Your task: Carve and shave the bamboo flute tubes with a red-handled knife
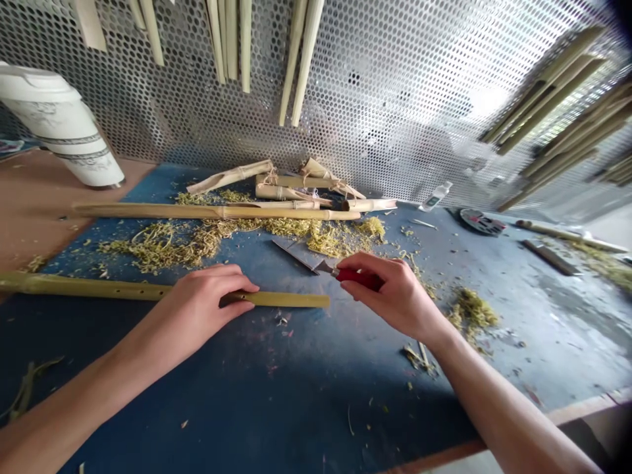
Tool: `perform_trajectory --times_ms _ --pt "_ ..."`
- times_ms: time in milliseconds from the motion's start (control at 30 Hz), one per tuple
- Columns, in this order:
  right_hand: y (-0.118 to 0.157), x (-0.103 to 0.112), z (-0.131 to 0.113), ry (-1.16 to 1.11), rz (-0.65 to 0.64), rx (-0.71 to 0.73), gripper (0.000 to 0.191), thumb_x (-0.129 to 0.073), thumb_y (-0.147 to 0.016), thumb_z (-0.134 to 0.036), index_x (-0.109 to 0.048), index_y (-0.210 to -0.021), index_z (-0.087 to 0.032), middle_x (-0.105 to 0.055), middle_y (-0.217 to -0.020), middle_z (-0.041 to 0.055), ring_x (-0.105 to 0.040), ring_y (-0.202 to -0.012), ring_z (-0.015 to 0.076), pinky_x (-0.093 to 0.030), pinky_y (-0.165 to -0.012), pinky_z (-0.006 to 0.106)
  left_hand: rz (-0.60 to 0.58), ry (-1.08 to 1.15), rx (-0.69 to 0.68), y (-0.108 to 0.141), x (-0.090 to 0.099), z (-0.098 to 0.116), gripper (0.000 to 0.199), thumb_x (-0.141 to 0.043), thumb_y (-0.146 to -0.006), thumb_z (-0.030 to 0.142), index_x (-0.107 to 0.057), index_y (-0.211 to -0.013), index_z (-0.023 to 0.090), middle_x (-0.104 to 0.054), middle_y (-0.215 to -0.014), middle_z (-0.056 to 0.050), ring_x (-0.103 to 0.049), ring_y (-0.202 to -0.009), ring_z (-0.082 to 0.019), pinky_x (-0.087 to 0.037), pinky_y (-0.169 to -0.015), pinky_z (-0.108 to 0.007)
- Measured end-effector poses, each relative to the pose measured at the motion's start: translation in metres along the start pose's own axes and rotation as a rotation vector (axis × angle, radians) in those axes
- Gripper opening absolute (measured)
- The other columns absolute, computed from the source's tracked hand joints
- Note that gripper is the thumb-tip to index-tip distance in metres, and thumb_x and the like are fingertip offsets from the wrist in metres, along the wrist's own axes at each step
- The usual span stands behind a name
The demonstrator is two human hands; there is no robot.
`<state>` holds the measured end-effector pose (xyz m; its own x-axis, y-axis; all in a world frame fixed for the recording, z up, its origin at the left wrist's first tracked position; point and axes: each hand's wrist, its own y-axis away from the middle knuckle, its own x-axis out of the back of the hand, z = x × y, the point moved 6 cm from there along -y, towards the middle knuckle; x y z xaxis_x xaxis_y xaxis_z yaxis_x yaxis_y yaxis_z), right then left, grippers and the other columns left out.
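Observation:
A green-yellow bamboo flute point(291, 300) lies across the table from the left edge, with small finger holes along its top. My left hand point(205, 303) is closed around it near its right end, thumb on the near side and fingers over the far side. In my right hand point(380, 283) is a small saw point(358, 278), gripped by its red handle. Its thin flat metal blade points left and away from me, beyond the flute's tip and apart from it. The blade's teeth are too fine to make out.
Behind the flute lie a longer bamboo pole point(197, 211), cut bamboo pieces point(286, 181) and heaps of shavings point(162, 247). A white cylindrical container point(74, 125) stands back left. A small bottle point(437, 196) and a dark round object point(481, 222) sit near the perforated metal wall point(395, 85).

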<state>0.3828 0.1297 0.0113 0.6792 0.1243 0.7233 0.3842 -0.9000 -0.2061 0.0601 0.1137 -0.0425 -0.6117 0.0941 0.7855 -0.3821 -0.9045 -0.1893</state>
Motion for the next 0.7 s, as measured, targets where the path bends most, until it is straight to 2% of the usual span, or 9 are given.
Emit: perform_trajectory --times_ms 100,167,400,700 --pt "0.005 0.004 -0.016 0.123 0.009 0.122 0.01 -0.079 -0.104 -0.027 -0.086 -0.111 -0.027 -0.09 -0.108 0.0047 -0.083 -0.089 0.021 -0.064 -0.083 0.034 0.025 0.019 -0.001 -0.001 0.0 -0.001 0.058 -0.063 -0.111 0.078 -0.091 -0.116 0.028 -0.088 -0.114 -0.009 -0.086 -0.1 -0.032 -0.063 -0.081 -0.037" --pt "0.008 0.002 -0.023 0.169 -0.022 0.172 0.011 -0.078 -0.104 -0.024 -0.086 -0.11 -0.029 -0.089 -0.106 0.0037 -0.082 -0.088 0.021 -0.064 -0.082 0.034 0.037 0.019 -0.011 -0.002 -0.001 -0.001 0.054 -0.063 -0.112 0.076 -0.091 -0.115 0.029 -0.088 -0.113 -0.009 -0.086 -0.102 -0.031 -0.063 -0.082 -0.037" --pt "0.013 -0.01 -0.031 0.249 -0.087 0.202 0.013 -0.072 -0.107 -0.023 -0.084 -0.109 -0.029 -0.084 -0.098 0.0024 -0.078 -0.081 0.0201 -0.057 -0.074 0.034 0.04 -0.007 -0.045 -0.003 -0.001 0.001 0.041 -0.068 -0.113 0.063 -0.091 -0.113 0.029 -0.089 -0.11 -0.007 -0.085 -0.1 -0.03 -0.063 -0.085 -0.034" --pt "0.014 -0.013 -0.03 0.301 -0.079 0.203 0.014 -0.071 -0.109 -0.024 -0.083 -0.111 -0.029 -0.083 -0.099 0.0024 -0.077 -0.081 0.02 -0.056 -0.073 0.034 0.036 -0.007 -0.028 -0.004 -0.001 -0.001 0.041 -0.068 -0.113 0.063 -0.092 -0.114 0.029 -0.089 -0.111 -0.007 -0.085 -0.098 -0.03 -0.061 -0.084 -0.035"
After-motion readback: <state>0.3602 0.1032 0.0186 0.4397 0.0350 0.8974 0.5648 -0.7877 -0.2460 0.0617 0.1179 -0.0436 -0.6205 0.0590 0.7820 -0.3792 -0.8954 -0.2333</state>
